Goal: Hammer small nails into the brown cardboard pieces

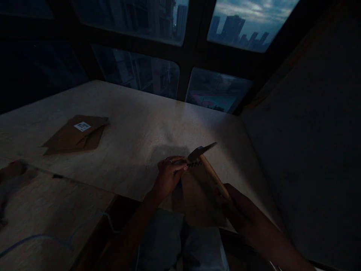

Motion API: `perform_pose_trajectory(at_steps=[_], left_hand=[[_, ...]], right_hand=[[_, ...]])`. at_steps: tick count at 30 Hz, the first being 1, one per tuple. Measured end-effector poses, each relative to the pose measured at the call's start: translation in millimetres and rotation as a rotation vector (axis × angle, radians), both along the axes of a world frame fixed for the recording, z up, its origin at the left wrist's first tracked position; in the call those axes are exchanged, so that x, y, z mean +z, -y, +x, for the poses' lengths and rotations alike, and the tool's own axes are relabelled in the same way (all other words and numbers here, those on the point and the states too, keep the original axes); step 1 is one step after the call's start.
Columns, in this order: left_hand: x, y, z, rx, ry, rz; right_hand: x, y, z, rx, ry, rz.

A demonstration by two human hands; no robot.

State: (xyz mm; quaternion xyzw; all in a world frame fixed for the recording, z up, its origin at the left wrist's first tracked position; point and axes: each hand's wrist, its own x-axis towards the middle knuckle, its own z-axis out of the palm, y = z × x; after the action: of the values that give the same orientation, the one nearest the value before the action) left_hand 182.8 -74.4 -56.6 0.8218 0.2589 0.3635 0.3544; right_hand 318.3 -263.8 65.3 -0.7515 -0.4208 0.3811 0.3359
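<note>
My right hand (229, 199) is wrapped round the wooden handle of a hammer (212, 172). The hammer's head is over the far edge of a flat brown board (201, 199), close to my left fingertips. Along that edge runs a short row of small dark marks (194, 164); I cannot tell what they are. My left hand (170, 171) is closed at the board's far left corner, its fingers pinched together. What the left fingers hold is too dark to name. The near end of the board reaches over the table's front edge, above my lap.
Stacked brown flat pieces with a white label (75, 135) lie on the left of the pale table (132, 113). A thin cable (42, 237) loops at the lower left. A blurred dark shape (15, 177) is at the left edge. Windows stand behind, a wall (304, 131) at right.
</note>
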Motion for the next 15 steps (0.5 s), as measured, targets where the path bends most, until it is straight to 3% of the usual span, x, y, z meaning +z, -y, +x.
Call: perform_pose_trajectory(at_steps=[7,15], left_hand=[[-0.5,0.3,0.0,0.023,-0.024,-0.010],[-2.1,1.1,1.9,0.023,0.026,-0.047]], right_hand=[[-9.7,-0.9,2.6,0.065,-0.032,-0.067],[0.7,4.3,1.8,-0.010,0.027,0.009]])
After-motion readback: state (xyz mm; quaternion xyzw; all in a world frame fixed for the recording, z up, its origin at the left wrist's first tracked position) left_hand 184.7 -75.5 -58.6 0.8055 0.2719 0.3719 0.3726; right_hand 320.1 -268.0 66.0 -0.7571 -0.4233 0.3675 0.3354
